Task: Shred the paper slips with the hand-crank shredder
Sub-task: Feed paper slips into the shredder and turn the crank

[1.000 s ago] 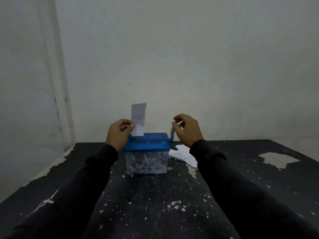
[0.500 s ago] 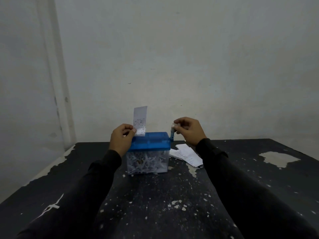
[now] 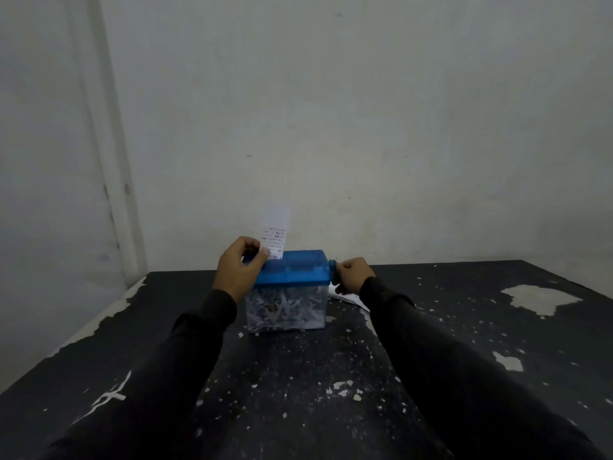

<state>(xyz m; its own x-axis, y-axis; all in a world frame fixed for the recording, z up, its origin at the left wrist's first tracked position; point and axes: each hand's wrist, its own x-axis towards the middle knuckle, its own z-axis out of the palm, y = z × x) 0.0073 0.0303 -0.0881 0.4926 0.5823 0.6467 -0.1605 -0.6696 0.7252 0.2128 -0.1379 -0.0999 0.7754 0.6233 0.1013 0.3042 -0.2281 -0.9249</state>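
Observation:
A small hand-crank shredder with a blue lid and a clear bin full of white shreds stands at the table's far middle. A printed paper slip sticks upright out of the lid's slot. My left hand pinches the slip's lower left edge and lies against the lid's left end. My right hand grips the crank handle at the lid's right end, low beside the shredder.
More white paper slips lie flat on the table right of the shredder, partly hidden by my right sleeve. The black table has chipped paint and scattered white flecks. A pale wall rises close behind it; the table's left edge is near.
The slip has sunk lower into the slot. My right hand has swung the crank down from above the lid to beside it. My left hand has dropped with the slip.

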